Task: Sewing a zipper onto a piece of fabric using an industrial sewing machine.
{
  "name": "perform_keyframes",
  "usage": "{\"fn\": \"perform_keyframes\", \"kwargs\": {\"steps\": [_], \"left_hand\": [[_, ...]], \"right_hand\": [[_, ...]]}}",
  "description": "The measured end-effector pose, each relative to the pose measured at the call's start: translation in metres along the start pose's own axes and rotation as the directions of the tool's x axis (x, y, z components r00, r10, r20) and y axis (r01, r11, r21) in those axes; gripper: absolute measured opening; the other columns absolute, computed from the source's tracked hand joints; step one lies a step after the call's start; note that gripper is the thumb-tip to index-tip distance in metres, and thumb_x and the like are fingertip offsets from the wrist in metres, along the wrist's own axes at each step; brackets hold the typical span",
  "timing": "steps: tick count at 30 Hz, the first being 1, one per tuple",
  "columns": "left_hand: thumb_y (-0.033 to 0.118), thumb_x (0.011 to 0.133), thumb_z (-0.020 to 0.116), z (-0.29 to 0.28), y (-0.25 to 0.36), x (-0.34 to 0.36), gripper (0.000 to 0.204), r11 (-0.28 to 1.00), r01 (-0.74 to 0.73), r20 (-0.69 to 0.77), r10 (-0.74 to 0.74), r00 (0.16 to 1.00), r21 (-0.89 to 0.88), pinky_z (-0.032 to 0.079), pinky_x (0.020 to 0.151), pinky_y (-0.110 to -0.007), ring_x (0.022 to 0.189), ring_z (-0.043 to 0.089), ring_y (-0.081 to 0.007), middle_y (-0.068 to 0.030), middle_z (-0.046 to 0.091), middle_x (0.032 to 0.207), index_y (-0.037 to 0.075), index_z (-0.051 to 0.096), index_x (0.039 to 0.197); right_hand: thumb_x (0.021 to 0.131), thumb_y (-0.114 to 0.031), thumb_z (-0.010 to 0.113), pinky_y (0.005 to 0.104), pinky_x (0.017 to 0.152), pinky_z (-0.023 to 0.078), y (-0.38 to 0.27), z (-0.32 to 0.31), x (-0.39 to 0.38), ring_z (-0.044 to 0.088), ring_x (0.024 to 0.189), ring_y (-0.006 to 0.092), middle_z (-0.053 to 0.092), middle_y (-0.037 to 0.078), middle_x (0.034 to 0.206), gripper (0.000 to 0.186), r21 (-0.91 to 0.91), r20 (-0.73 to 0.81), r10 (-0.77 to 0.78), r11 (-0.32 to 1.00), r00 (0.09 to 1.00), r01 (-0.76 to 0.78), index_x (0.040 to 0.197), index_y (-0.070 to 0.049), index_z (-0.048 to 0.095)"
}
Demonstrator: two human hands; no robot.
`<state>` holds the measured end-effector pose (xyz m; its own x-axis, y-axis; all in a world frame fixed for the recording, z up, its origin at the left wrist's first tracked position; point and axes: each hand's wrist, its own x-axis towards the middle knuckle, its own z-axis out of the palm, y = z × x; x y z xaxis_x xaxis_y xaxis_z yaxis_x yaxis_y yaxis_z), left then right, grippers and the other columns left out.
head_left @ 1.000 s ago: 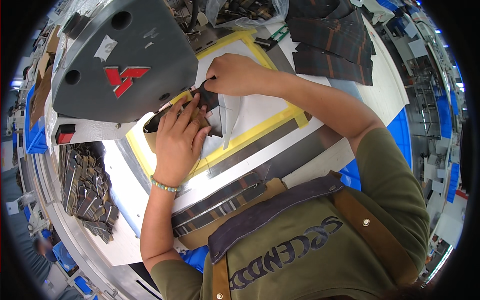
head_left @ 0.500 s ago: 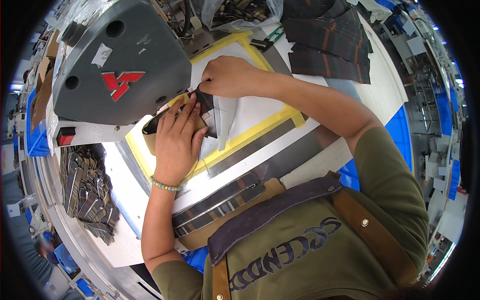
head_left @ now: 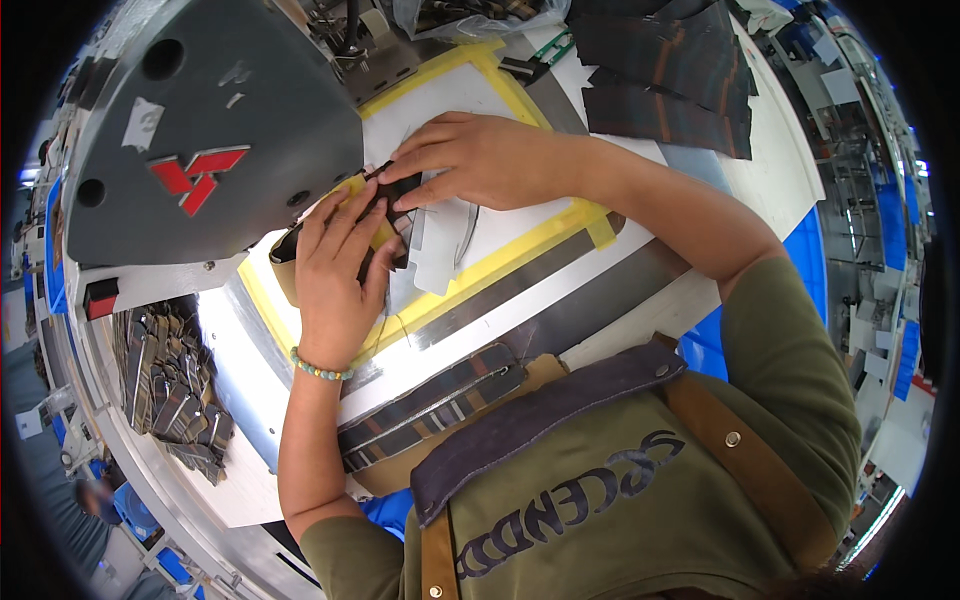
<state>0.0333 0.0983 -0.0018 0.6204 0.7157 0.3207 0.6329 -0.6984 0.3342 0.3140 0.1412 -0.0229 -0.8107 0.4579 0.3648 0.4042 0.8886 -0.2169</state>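
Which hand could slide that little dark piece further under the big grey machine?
Probably the left hand. Its fingers lie flat on the dark piece right beside the grey machine. The right hand only touches the piece's far edge with its fingertips.

You wear an olive-green short-sleeved shirt [head_left: 800, 400] with dark printed lettering across the chest. Over it sits a dark denim apron bib [head_left: 540, 425], held by tan leather straps [head_left: 745, 465] with round metal rivets. Your left wrist carries a pale green beaded bracelet [head_left: 318, 371]. Both forearms are bare.
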Motion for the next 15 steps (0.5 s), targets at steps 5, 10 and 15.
{"fn": "perform_keyframes", "kwargs": {"steps": [5, 10, 15], "left_hand": [[0.005, 0.089, 0.078, -0.002, -0.016, -0.011, 0.034, 1.000, -0.009, -0.132, 0.011, 0.991, 0.014, 0.050, 0.111, -0.047, 0.138, 0.058, -0.0359, -0.0123, 0.072, 0.135, 0.003, 0.076, 0.123], [0.014, 0.096, 0.074, -0.006, -0.007, -0.001, 0.039, 0.989, -0.107, 0.064, 0.100, 0.993, 0.100, 0.045, 0.115, -0.048, 0.143, 0.054, -0.0360, -0.0075, 0.069, 0.145, 0.006, 0.074, 0.134], [0.003, 0.090, 0.072, -0.006, -0.004, 0.000, 0.049, 0.999, -0.005, 0.094, 0.001, 0.996, 0.038, 0.041, 0.122, -0.049, 0.148, 0.050, -0.0361, -0.0082, 0.065, 0.151, 0.005, 0.071, 0.139]], "right_hand": [[0.092, -0.003, 0.066, 0.0420, 0.119, 0.046, 0.004, 0.001, 0.000, 0.055, 0.144, 0.0269, 0.062, 0.002, 0.155, 0.049, 0.039, -0.018, -0.025, 0.999, 1.000, 0.026, 0.136, -0.022, 0.075], [0.090, -0.001, 0.068, 0.0438, 0.123, 0.042, 0.001, 0.004, 0.001, 0.052, 0.147, 0.0274, 0.061, 0.003, 0.155, 0.049, 0.062, -0.034, -0.005, 0.998, 0.999, 0.007, 0.134, -0.022, 0.076], [0.088, -0.003, 0.071, 0.0441, 0.121, 0.043, 0.000, 0.003, 0.001, 0.054, 0.144, 0.0259, 0.062, 0.002, 0.155, 0.050, 0.011, -0.067, -0.004, 1.000, 0.998, 0.004, 0.133, -0.022, 0.076]]}}
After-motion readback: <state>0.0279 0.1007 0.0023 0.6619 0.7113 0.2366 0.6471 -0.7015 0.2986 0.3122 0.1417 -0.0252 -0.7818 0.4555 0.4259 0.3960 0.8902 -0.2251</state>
